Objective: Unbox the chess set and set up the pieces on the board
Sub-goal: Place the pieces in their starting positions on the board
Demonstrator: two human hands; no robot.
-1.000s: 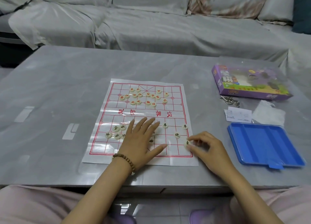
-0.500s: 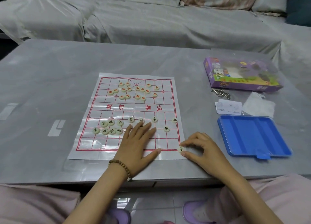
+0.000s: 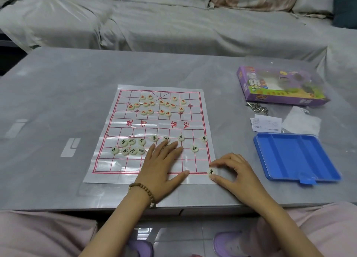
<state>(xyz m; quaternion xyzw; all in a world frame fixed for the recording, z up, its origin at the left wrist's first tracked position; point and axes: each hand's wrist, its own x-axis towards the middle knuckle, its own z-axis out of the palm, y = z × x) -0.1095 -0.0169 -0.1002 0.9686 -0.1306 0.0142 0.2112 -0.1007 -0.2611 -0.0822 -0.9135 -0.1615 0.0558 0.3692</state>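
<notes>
A plastic xiangqi board sheet (image 3: 154,125) with red lines lies flat on the grey table. Several red-lettered pieces (image 3: 152,104) are bunched on its far half. Several black-lettered pieces (image 3: 129,146) are scattered on the near half. My left hand (image 3: 164,164) presses flat on the near part of the sheet, fingers straight, and hides a piece or two. My right hand (image 3: 231,169) pinches a black chariot piece (image 3: 211,172) between thumb and forefinger at the board's near right corner.
A purple game box (image 3: 278,86) lies at the far right, with a metal ring puzzle (image 3: 257,107), a paper slip (image 3: 266,124) and a clear bag (image 3: 301,121) in front of it. An open blue plastic case (image 3: 295,156) sits right of the board. A covered sofa (image 3: 173,20) stands behind the table.
My right hand slid the chariot piece toward me, down to the board's near right corner. My left hand stayed flat on the sheet. The camera tilted a little.
</notes>
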